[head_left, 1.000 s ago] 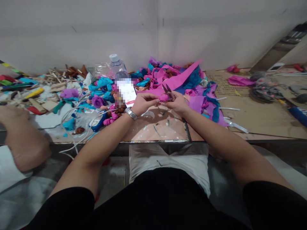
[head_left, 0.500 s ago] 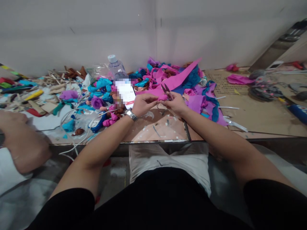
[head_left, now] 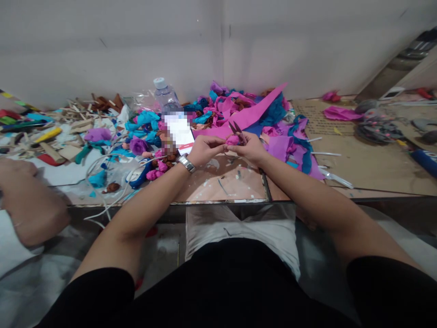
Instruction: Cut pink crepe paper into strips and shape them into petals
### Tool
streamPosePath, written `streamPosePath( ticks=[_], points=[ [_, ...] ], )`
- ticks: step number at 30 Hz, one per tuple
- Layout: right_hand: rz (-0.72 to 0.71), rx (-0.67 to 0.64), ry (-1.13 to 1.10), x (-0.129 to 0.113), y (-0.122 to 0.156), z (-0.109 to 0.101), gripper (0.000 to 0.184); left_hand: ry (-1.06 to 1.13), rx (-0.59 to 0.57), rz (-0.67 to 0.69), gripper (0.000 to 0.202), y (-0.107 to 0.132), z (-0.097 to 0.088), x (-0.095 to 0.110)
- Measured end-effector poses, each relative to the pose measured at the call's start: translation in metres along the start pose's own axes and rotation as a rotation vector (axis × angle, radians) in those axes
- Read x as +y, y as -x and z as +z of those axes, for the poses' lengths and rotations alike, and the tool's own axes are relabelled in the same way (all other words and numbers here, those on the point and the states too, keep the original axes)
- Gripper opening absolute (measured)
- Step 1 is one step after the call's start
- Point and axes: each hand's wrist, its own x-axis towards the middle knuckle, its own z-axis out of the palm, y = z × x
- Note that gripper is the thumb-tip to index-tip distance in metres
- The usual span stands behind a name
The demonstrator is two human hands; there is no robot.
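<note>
Between my two hands is a small crumpled pink paper flower (head_left: 232,140). My left hand (head_left: 206,150) pinches its left side with thumb and fingers; a metal watch sits on that wrist. My right hand (head_left: 252,148) holds a pair of scissors (head_left: 236,128), blades pointing up and away, while its fingertips touch the flower's right side. Part of the scissors' handle loop shows below the fingers. Just behind the hands lies a large pink crepe paper sheet (head_left: 261,114). A lit phone (head_left: 185,136) leans by my left hand, its screen partly blurred.
Crumpled coloured paper (head_left: 146,120) heaps along the wall, with a clear bottle (head_left: 166,96) in it. Wood sticks (head_left: 80,118) and a white cable (head_left: 89,171) lie left, near another person's arm (head_left: 30,200). Brown cardboard (head_left: 368,159) and a blue-handled tool (head_left: 425,161) are right.
My fingers have shifted slightly on the pink flower, and more of its crumpled face shows. The scissors have tilted a little. The other person's arm at left has moved slightly.
</note>
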Motion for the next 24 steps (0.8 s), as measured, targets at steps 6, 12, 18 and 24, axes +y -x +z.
streamPosePath(
  ticks=[6, 12, 18, 24],
  points=[
    [-0.025, 0.007, 0.03, -0.0039, 0.0004, 0.0021, 0.056, -0.032, 0.002, 0.021, 0.049, 0.0007, 0.0004, -0.0005],
    [-0.017, 0.049, 0.026, -0.0012, -0.0005, 0.0031, 0.059, -0.079, -0.005, 0.041, 0.048, 0.0015, 0.0014, -0.0001],
    [-0.039, 0.061, 0.022, 0.0017, 0.0003, 0.0025, 0.054, -0.151, -0.022, 0.055, 0.049, 0.0022, 0.0018, -0.0013],
    [-0.017, 0.096, 0.034, -0.0002, 0.0003, 0.0058, 0.059, -0.224, 0.098, 0.098, 0.052, -0.0005, 0.002, -0.0056]
  ],
)
